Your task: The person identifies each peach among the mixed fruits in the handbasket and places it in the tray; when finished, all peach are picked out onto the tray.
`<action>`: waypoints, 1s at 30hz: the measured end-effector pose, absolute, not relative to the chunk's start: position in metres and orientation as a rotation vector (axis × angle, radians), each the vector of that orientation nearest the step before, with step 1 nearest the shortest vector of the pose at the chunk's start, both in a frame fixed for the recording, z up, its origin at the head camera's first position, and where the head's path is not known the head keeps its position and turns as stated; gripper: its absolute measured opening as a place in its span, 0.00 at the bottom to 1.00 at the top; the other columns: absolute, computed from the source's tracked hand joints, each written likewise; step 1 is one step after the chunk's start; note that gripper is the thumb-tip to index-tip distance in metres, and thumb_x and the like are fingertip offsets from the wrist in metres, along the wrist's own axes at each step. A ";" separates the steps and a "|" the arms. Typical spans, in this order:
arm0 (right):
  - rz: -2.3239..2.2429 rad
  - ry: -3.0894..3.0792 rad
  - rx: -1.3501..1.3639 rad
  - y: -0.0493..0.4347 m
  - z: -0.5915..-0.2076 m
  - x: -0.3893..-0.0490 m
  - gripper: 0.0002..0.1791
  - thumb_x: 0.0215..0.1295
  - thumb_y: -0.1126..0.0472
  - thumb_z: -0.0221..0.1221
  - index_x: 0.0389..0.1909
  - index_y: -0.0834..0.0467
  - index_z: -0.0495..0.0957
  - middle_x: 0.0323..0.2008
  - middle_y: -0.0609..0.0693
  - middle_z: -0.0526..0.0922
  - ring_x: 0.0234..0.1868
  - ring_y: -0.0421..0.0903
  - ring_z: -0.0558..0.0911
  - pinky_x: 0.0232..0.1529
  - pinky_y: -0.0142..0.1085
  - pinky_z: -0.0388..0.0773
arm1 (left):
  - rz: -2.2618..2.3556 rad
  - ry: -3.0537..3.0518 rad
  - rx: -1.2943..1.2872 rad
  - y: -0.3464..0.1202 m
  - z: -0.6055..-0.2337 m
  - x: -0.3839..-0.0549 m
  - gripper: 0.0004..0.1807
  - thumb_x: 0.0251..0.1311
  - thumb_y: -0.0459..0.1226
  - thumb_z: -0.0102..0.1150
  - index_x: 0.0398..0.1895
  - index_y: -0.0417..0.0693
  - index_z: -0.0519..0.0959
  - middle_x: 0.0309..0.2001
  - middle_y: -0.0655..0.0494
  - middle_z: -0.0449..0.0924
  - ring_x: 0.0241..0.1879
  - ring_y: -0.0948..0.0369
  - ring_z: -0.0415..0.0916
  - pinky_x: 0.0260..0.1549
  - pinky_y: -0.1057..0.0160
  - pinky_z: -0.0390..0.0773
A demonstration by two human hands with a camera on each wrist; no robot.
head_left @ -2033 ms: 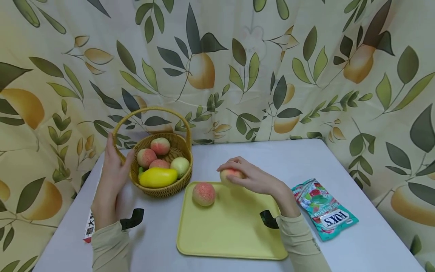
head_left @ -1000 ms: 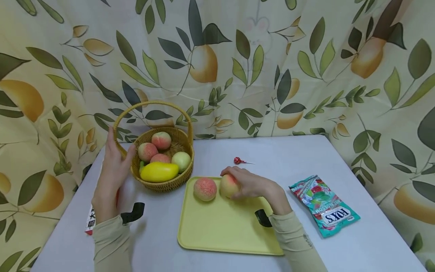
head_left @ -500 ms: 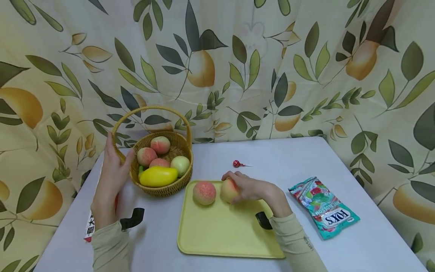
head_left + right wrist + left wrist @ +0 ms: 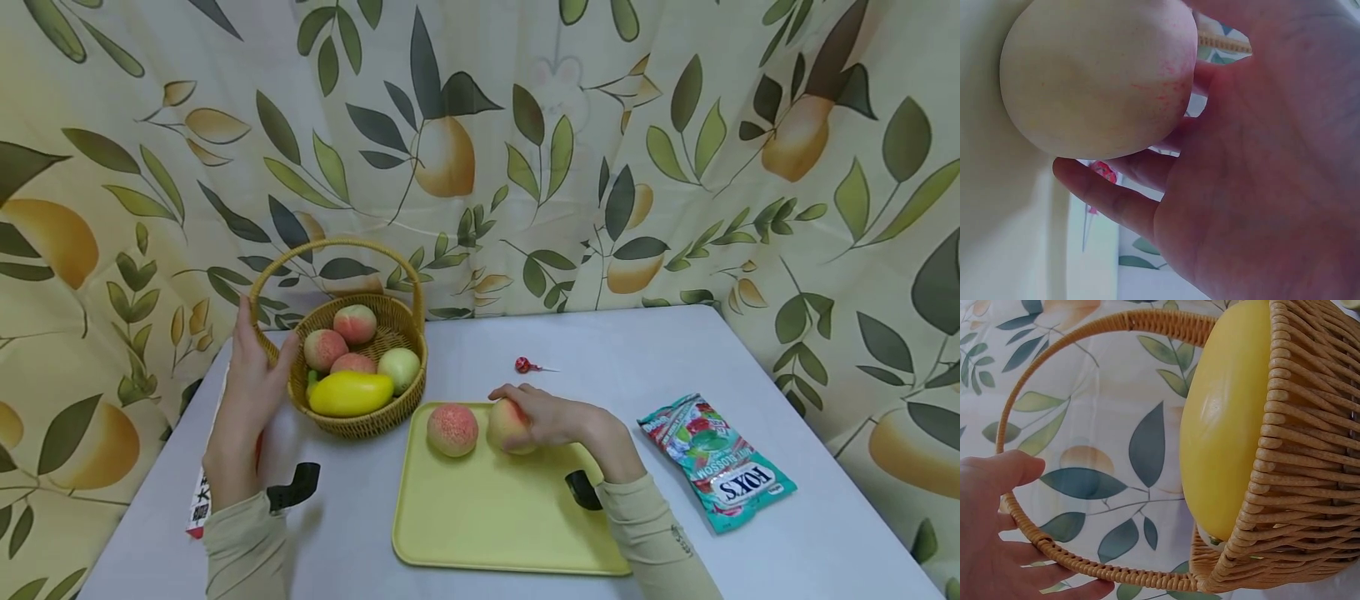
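Observation:
My right hand (image 4: 551,417) curls its fingers round a pale peach with a red blush (image 4: 510,427), low over the back of the yellow tray (image 4: 510,525). In the right wrist view the peach (image 4: 1097,78) sits against the tray surface, fingers (image 4: 1113,197) along its side. A redder peach (image 4: 452,430) lies just left of it on the tray. My left hand (image 4: 253,383) rests along the left side of the wicker basket (image 4: 360,425), its fingers straight. In the left wrist view the basket handle (image 4: 1104,570) passes between thumb and fingers.
In the basket lie several peaches (image 4: 326,350), a pale green round fruit (image 4: 399,368) and a yellow papaya-like fruit (image 4: 351,393). A red lollipop (image 4: 522,365) lies behind the tray, a teal FOX'S candy bag (image 4: 716,462) to its right. A red-and-white box (image 4: 198,504) is partly hidden by the left arm.
My right hand has brought the peach down and slightly toward me, onto the tray beside the redder peach. The lollipop behind has come into sight. My left hand stays at the basket.

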State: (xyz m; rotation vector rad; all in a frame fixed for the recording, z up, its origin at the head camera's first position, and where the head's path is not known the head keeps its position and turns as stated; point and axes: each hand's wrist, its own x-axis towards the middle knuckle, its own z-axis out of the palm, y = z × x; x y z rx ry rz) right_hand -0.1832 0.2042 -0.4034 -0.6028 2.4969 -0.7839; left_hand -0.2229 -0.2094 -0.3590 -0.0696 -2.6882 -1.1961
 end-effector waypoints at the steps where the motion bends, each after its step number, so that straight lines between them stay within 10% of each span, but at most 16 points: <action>1: -0.787 2.498 -0.600 0.204 -0.403 -0.183 0.39 0.65 0.48 0.66 0.73 0.55 0.64 0.58 0.56 0.74 0.55 0.49 0.75 0.61 0.49 0.75 | -1.197 -2.687 -0.070 -0.209 -0.359 -0.223 0.51 0.76 0.58 0.45 0.82 0.64 0.21 0.85 0.43 0.26 0.82 0.34 0.36 0.74 0.26 0.46; 30: -1.011 2.661 -0.613 0.200 -0.393 -0.179 0.46 0.73 0.39 0.57 0.83 0.40 0.43 0.80 0.55 0.52 0.80 0.60 0.56 0.75 0.66 0.59 | -1.192 -2.701 -0.046 -0.208 -0.359 -0.223 0.51 0.76 0.59 0.44 0.82 0.62 0.20 0.85 0.44 0.25 0.82 0.33 0.36 0.75 0.26 0.45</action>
